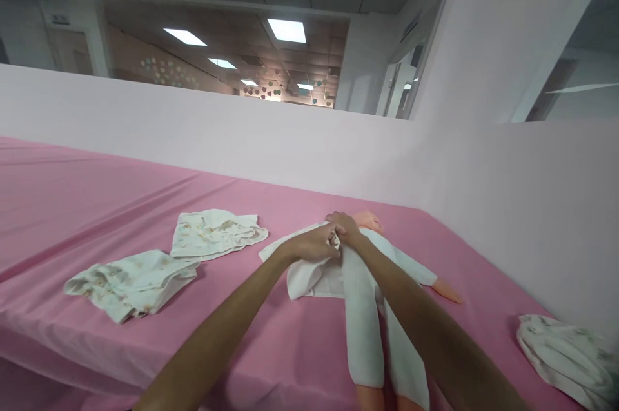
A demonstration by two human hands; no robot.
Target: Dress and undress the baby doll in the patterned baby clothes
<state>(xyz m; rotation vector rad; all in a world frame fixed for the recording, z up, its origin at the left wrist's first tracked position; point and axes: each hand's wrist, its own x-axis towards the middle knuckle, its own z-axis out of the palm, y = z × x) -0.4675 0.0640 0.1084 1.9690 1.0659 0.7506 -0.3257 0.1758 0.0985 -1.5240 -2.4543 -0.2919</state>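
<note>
Okay, room first: pink cloth-covered surface (111, 188) runs wide to the left, past two crumpled white printed garments (217, 235) (133, 282). Low white back wall (271, 137) sits close beyond the doll's head; plain white right-hand wall (536, 217) leaves a pink strip, with a bunched white printed cloth (563, 356) at lower right. Peach doll in white long-legged suit (363, 317) lies right of centre, head toward back wall, one arm out right, feet cut off by frame. Loose white cloth (314, 282) spreads beside its torso, rumpled. Left hand (315, 243): fingers curled nearly closed, pinching loose cloth. Right hand (344, 225): bent over upper torso, grip can't tell.
</note>
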